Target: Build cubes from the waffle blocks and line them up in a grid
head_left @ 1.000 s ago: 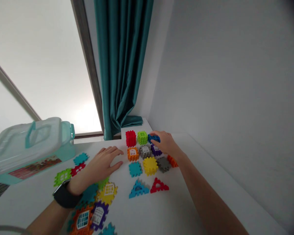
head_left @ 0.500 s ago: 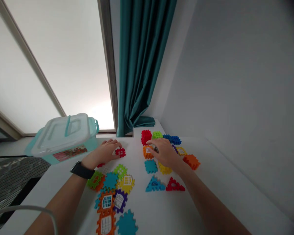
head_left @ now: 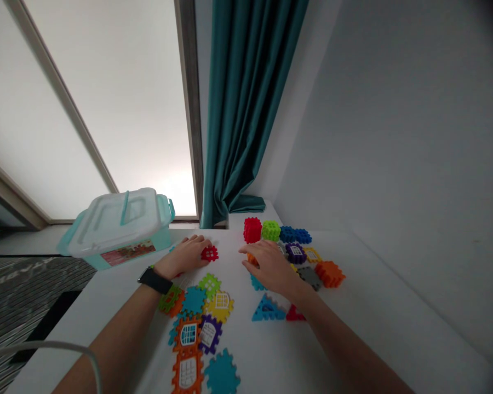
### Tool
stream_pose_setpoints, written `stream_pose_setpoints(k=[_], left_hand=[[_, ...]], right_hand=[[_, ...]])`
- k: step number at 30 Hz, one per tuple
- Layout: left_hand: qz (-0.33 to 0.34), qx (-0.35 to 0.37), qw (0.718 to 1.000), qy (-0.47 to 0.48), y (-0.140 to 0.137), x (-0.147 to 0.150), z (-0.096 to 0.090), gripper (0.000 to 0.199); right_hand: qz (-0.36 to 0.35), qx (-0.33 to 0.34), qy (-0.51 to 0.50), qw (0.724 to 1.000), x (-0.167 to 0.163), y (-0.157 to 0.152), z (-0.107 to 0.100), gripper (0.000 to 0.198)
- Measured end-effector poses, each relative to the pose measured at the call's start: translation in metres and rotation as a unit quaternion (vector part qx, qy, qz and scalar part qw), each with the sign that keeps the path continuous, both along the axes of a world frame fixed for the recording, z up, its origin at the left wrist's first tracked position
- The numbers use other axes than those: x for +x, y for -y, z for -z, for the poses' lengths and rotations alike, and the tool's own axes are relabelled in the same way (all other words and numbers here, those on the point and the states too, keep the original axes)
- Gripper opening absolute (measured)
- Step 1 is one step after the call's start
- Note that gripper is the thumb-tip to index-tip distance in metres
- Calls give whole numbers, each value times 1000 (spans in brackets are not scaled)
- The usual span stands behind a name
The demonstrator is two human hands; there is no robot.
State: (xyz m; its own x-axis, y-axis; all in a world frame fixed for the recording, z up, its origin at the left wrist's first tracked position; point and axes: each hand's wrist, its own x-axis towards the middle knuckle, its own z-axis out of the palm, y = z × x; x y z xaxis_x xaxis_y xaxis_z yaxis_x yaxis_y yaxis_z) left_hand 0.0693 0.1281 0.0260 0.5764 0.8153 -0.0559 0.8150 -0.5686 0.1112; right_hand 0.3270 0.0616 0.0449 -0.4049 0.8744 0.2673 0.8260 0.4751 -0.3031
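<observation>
My left hand (head_left: 188,256), with a dark watch on the wrist, rests on the table at the far left. Its bent fingers and thumb are closed about a red window-pattern building piece (head_left: 210,253), partly covered. To the right, my right hand (head_left: 269,262) curls its thumb and index finger around an orange building block (head_left: 252,259), mostly hidden under the palm. Just behind it stand a red stack (head_left: 252,230) and a lime-green stack (head_left: 271,230). A blue triangle (head_left: 268,308) lies in front, beside a red triangle (head_left: 294,313) half covered by my wrist.
Flat pieces lie at front left: a turquoise piece (head_left: 222,373), orange window piece (head_left: 188,372), purple piece (head_left: 210,334) and yellow piece (head_left: 221,305). Blue (head_left: 294,235), purple (head_left: 296,253), grey (head_left: 311,278) and orange stacks (head_left: 330,273) stand right. A lidded tub (head_left: 121,224) stands back left.
My right hand has drawn back toward me and left, uncovering the purple and grey pieces and covering more of the orange block. My left hand stays at the red piece. The view has shifted slightly.
</observation>
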Motion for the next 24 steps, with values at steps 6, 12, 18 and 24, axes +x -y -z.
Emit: stream_pose_setpoints(k=[6,12,18,24], left_hand=[[5,1,1000,-1,1,3,0,37],[26,11,1000,14,8,8,-6,36],[79,71,991,86,21,19,-29,30],[124,101,979,123,32,32,-46,29]], right_hand=[[4,-2,2,1000,0,4,0,23],[6,9,-1,1000,4,4,0,22],[9,9,5,1000,11,5,-2,32],[0,6,1,1000,11,10,-7,52]])
